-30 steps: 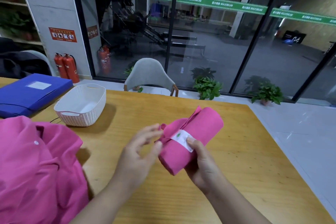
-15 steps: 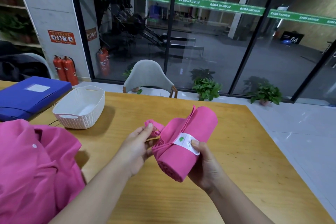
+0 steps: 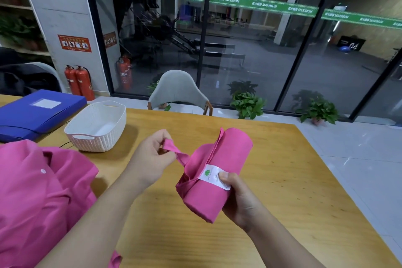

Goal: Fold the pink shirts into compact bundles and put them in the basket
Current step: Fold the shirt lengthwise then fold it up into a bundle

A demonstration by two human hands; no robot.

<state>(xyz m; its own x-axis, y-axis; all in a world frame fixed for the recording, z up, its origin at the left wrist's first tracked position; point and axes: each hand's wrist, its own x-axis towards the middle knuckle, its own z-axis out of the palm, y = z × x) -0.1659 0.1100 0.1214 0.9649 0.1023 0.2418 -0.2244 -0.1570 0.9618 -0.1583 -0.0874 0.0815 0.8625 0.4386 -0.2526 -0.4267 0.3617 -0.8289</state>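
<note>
Rolled shirt [image 3: 214, 177] at frame centre, held above counter [image 3: 282, 180], long axis lower left to upper right. Right hand [image 3: 238, 200] grips roll; left hand [image 3: 152, 160] pinches loose flap. Basket [image 3: 97, 126] upper left, nearer left hand.

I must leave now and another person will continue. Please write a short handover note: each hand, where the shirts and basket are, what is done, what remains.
Right hand grips the rolled pink shirt, thumb on its white label.
Left hand pinches a loose strip of that roll.
White basket stands on the table, nothing visible inside.
Second pink shirt lies unfolded at left.
Done: first shirt rolled.
Left: secure the roll, put it in the basket, fold the second shirt.
</note>
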